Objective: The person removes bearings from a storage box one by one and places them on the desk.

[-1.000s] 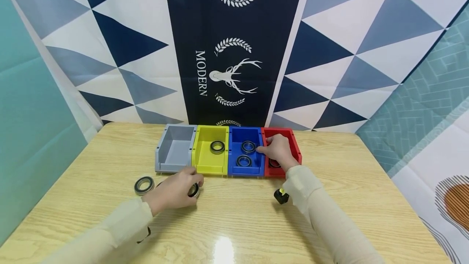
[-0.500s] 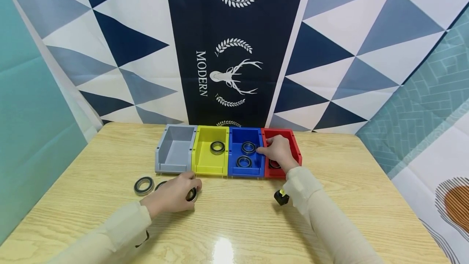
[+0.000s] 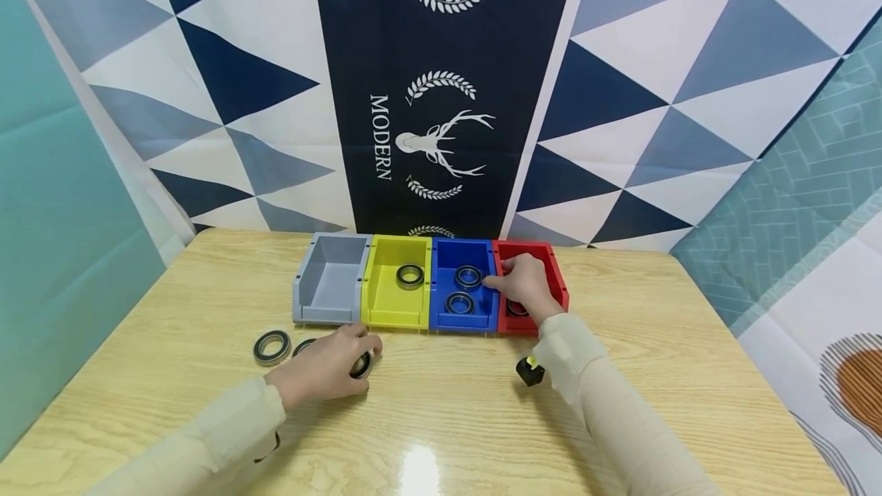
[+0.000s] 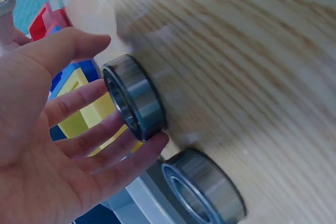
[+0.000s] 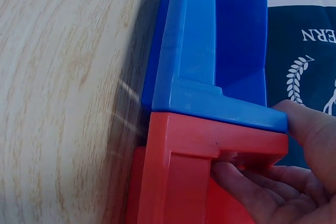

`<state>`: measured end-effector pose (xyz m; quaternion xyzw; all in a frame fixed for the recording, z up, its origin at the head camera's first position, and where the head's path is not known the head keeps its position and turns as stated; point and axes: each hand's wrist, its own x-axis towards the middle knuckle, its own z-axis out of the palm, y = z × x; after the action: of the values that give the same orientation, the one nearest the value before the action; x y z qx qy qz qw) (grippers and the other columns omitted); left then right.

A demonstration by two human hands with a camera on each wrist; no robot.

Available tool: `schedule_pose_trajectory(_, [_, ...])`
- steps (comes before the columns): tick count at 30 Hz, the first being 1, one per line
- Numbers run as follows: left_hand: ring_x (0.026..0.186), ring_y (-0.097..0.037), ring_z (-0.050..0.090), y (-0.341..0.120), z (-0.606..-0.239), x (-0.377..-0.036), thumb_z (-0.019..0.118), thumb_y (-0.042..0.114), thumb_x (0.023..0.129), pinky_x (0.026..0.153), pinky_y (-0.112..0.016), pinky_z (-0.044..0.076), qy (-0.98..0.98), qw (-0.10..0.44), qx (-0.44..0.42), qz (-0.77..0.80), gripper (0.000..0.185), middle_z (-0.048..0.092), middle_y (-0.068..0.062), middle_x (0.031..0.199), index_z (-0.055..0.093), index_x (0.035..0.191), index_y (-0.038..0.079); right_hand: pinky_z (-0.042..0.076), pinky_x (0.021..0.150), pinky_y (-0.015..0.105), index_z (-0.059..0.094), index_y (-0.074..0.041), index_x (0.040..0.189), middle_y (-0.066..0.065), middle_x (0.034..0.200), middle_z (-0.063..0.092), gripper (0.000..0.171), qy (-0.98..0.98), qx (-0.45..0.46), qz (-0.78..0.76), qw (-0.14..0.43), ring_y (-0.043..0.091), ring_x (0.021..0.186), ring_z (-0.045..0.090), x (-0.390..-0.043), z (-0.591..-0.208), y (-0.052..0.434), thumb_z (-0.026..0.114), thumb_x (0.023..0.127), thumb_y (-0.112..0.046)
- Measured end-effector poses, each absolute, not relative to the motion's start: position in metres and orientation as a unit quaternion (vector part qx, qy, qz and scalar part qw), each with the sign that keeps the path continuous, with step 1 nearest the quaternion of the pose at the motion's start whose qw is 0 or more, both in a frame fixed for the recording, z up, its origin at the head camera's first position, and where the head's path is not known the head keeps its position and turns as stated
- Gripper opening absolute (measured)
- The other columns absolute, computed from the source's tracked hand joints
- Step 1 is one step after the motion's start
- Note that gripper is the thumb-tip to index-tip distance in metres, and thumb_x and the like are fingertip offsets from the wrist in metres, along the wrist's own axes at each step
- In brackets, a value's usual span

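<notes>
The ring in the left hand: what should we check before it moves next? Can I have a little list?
1. Left hand holds the ring: ok, fingers and thumb pinch it.
2. Ring lifted off the table: cannot tell.
3. Gray bin has room: ok, nothing in it.
4. Right hand steadies the red bin: ok, fingers hook its wall.
5. Other rings out of the way: ok, one lies to the left.

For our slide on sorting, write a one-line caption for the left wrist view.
Left hand pinches an upright steel bearing on the wooden table, another bearing lying beside it.
</notes>
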<state>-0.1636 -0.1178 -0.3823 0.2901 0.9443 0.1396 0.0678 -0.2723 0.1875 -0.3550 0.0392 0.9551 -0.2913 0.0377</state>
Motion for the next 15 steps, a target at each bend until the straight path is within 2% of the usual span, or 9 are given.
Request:
schedule_pose_trajectory(4, [0.073, -0.01, 0.045, -0.114, -0.377, -0.166, 0.074, 0.019, 0.075, 0.063, -0.024, 0.042, 0.945, 0.054, 0.29, 0.141, 0.036, 0.059, -0.002, 0.099, 0.062, 0.108, 0.012, 0.058, 0.07, 0.031, 0.07, 0.003, 0.107, 0.015, 0.084, 0.073, 0.038, 0.955, 0.033, -0.292, 0.032, 0.019, 0.071, 0.062, -0.272, -0.354, 0.188, 0.073, 0.083, -0.027])
schedule_pose_trajectory(7, [0.074, -0.01, 0.049, -0.11, -0.37, -0.169, 0.074, 0.018, 0.075, 0.065, -0.025, 0.046, 0.945, 0.041, 0.29, 0.145, 0.038, 0.062, -0.004, 0.101, 0.063, 0.11, 0.009, 0.058, 0.072, 0.032, 0.069, 0.003, 0.11, 0.016, 0.088, 0.073, 0.041, 0.955, 0.034, -0.292, 0.032, 0.02, 0.073, 0.063, -0.272, -0.356, 0.188, 0.073, 0.083, -0.027])
schedule_pose_trajectory(11, [0.088, -0.016, 0.06, -0.103, -0.361, -0.175, 0.074, 0.018, 0.077, 0.075, -0.032, 0.054, 0.944, 0.017, 0.298, 0.141, 0.04, 0.065, -0.008, 0.108, 0.063, 0.114, 0.008, 0.059, 0.077, 0.035, 0.066, 0.004, 0.116, 0.018, 0.095, 0.074, 0.046, 0.955, 0.035, -0.293, 0.03, 0.022, 0.078, 0.065, -0.273, -0.357, 0.189, 0.073, 0.083, -0.027])
schedule_pose_trajectory(15, [0.101, -0.023, 0.063, -0.096, -0.352, -0.184, 0.073, 0.018, 0.08, 0.084, -0.036, 0.055, 0.94, -0.005, 0.312, 0.134, 0.04, 0.066, -0.01, 0.114, 0.062, 0.117, 0.008, 0.059, 0.077, 0.035, 0.066, 0.004, 0.117, 0.018, 0.097, 0.073, 0.048, 0.955, 0.035, -0.293, 0.029, 0.023, 0.079, 0.066, -0.273, -0.358, 0.189, 0.073, 0.083, -0.028])
